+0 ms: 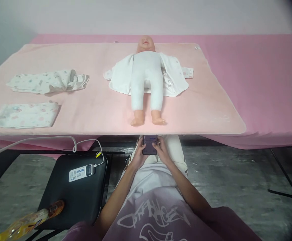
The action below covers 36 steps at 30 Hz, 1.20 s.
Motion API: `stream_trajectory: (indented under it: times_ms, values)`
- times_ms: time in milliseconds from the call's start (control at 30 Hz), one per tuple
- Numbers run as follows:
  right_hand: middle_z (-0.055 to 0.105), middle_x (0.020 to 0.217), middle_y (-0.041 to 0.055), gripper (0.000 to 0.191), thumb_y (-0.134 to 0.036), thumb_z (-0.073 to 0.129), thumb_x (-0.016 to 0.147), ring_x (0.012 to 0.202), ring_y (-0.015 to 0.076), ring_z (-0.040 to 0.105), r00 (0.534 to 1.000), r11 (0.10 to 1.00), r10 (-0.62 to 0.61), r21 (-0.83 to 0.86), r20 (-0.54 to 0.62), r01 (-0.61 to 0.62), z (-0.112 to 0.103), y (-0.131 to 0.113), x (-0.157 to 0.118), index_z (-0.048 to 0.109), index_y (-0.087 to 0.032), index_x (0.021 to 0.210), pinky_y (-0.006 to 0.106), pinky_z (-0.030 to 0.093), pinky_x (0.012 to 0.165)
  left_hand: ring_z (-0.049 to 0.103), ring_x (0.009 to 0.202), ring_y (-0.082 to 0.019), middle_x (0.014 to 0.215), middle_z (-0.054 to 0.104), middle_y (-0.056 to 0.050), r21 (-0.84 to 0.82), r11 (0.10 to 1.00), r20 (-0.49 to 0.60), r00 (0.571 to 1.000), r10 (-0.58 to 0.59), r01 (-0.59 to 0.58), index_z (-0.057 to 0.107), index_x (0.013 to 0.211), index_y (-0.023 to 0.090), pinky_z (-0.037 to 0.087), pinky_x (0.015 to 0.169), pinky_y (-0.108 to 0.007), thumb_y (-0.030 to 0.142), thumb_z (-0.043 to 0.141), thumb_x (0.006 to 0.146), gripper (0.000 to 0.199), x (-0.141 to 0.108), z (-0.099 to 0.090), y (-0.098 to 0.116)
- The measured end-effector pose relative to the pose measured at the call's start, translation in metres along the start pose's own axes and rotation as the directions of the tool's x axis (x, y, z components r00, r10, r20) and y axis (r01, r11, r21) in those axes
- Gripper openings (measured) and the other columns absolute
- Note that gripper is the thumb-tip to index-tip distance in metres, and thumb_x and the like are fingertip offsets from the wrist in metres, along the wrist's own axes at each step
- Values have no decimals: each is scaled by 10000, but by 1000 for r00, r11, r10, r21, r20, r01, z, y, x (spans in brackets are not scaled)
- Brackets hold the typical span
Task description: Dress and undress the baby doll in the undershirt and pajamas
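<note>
A dark smartphone (150, 145) is held between my two hands over my lap, just below the table's front edge. My left hand (139, 154) grips its left side, thumb on the screen. On its right side my right hand (162, 150) is wrapped round it, that thumb also at the screen. Beyond them a baby doll (146, 72) lies on its back on the pink mat (93, 113), feet toward me. Its body and legs are white. A white baby jacket (176, 75) lies spread open beneath it, with patterned cuffs out to both sides.
Patterned baby clothing (45, 82) and a folded patterned cloth (26, 114) lie at the mat's left. A black stool (72, 197) at my left holds a white power bank (81, 172) with a cable (72, 140) and a drink bottle (27, 222). Thin metal legs (286, 175) stand at right.
</note>
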State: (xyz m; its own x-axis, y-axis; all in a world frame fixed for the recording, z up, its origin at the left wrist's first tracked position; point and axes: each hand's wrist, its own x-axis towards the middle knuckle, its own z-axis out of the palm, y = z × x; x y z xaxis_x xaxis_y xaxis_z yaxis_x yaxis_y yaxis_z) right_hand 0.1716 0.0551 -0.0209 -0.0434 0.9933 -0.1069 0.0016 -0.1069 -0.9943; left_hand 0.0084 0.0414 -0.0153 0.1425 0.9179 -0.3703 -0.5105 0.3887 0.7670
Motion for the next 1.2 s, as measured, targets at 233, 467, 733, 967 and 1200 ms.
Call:
stream_trajectory:
  times_ms: [233,467,733,967,1200]
  values:
    - [568,1653,127,807,-594,758,973,1582,316,500,994,993,2,120,114,-16,-7,2,-1,464,-285,1658,491,379,1360,633,1501,-324,1649,617,-83,-27,1000,12,1000,2,-2,414,1717,412,549,1213,-540,533,781,968,843,-2,0,1]
    - [590,1663,112,808,-617,743,976,1587,311,508,985,988,-2,154,170,-25,-12,-2,0,496,-270,1663,476,360,1378,639,1494,-330,1612,643,-94,31,999,-3,1000,21,-21,460,1670,398,547,1224,-540,532,839,945,829,0,3,-1]
    - [679,1512,103,724,-628,702,991,1445,309,605,989,983,23,178,143,-49,-14,5,1,537,-289,1609,478,449,1305,630,1501,-296,1699,574,-72,28,999,-21,999,30,-29,522,1640,395,577,1195,-500,598,715,1023,678,1,1,-1]
    - [697,1462,108,698,-653,718,967,1414,320,617,992,986,68,146,108,-84,-14,11,2,562,-289,1542,489,471,1279,669,1440,-298,1649,618,-92,54,998,-56,998,9,-6,518,1642,372,587,1173,-474,616,738,1019,705,4,0,-3]
    - [682,1513,102,710,-621,736,963,1432,314,614,988,986,52,149,143,-74,-17,9,3,553,-300,1569,487,463,1286,634,1491,-305,1642,627,-82,68,997,-9,1000,21,-20,509,1648,384,573,1193,-500,624,679,1039,677,0,2,1]
